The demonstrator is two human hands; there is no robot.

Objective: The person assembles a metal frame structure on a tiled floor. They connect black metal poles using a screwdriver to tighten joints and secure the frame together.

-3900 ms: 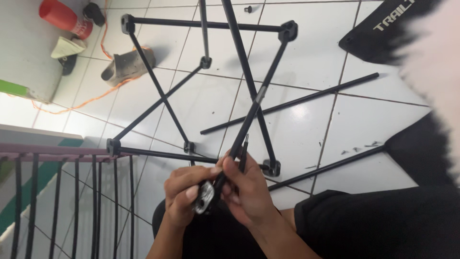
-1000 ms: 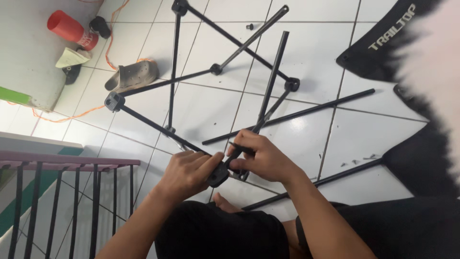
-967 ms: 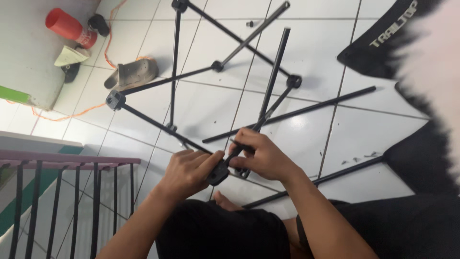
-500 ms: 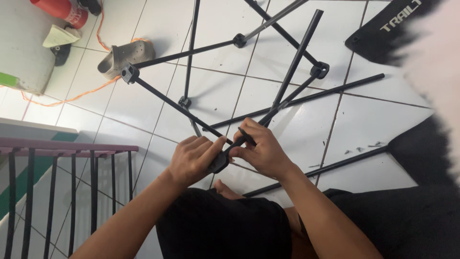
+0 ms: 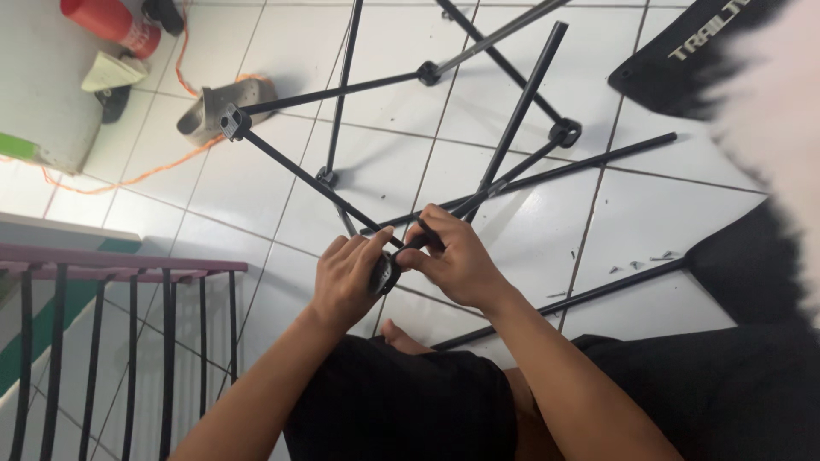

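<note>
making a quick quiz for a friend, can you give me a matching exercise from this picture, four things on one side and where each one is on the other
Things:
1. red can
2. orange cord
3. railing
4. black fabric

Places:
A. top right corner, on the tiles
B. bottom left, beside the left hand's arm
C. top left corner
D. trailing across the tiles at left, below the can

Pairs: 1-C, 2-D, 3-B, 4-A

Both forearms reach forward, the left hand [image 5: 346, 275] and right hand [image 5: 453, 260] curled closed, fingertips meeting.
</note>
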